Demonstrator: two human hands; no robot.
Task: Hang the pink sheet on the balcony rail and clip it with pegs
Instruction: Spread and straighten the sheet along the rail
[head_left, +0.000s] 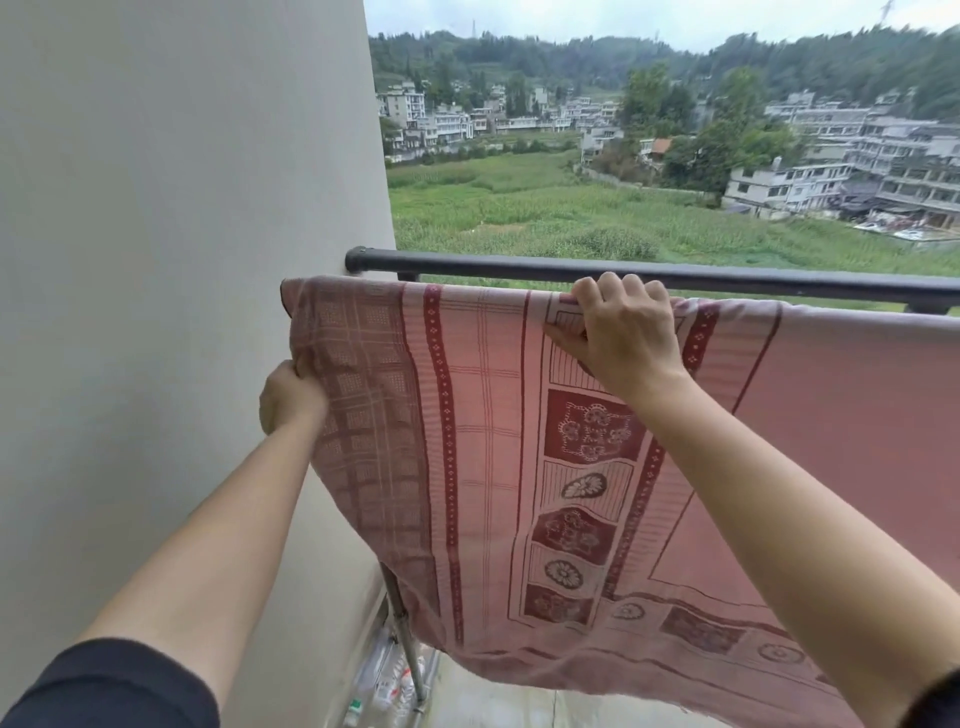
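Observation:
The pink sheet (483, 415), patterned with dark red bands and flower panels, hangs spread out just below and in front of the dark balcony rail (519, 267). My left hand (291, 397) grips the sheet's left edge close to the wall. My right hand (621, 332) clutches the top fold of the sheet right under the rail. The sheet's lower part billows toward me. No pegs are visible.
A pale wall (182, 260) fills the left side and meets the rail's end. Below the sheet a metal stand leg (408, 649) and several plastic bottles (384, 686) sit on the balcony floor. Fields and buildings lie beyond the rail.

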